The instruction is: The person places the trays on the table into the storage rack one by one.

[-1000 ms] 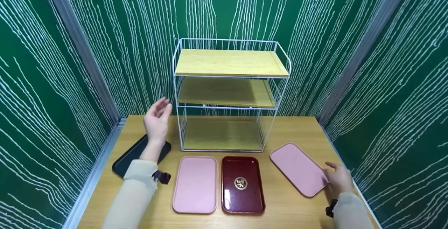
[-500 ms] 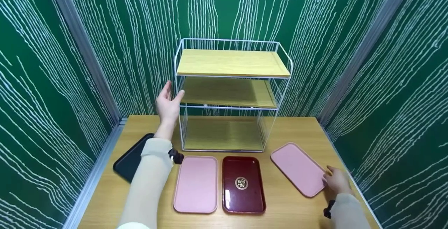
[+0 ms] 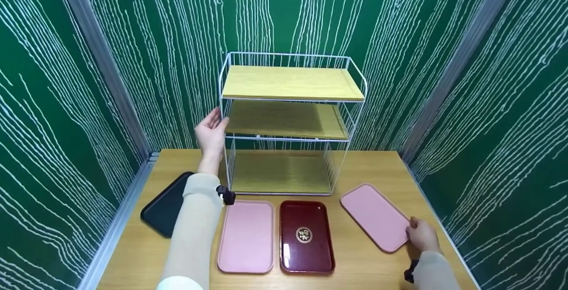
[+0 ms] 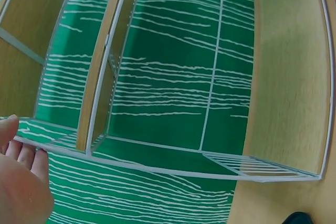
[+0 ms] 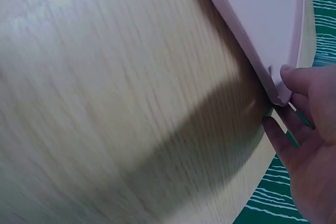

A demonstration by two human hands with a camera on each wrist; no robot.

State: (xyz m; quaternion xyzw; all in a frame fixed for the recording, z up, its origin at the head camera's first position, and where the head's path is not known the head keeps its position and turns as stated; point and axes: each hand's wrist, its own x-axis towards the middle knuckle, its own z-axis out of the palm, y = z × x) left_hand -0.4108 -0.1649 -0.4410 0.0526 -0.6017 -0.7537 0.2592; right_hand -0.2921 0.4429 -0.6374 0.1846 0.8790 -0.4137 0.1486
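Observation:
On the table stands a white wire rack (image 3: 293, 84) with three wooden shelves. My left hand (image 3: 211, 135) holds its left front upright beside the middle shelf; in the left wrist view the thumb lies over the wire and the fingers behind it. At the right, a pink tray (image 3: 375, 217) lies angled on the table. My right hand (image 3: 424, 236) pinches its near right corner. Up close in the right wrist view, the thumb sits on the rim of that corner, with fingers beneath and beside it.
In front of the rack lie another pink tray (image 3: 246, 237) and a dark red tray (image 3: 306, 237) with a gold emblem, side by side. A black tray (image 3: 166, 205) is partly hidden under the left forearm. Green patterned walls (image 3: 510, 126) enclose the wooden table (image 3: 355, 263).
My left hand has moved right from above the black tray to the rack's upright and now grips it. My right hand has closed on the corner of the right pink tray.

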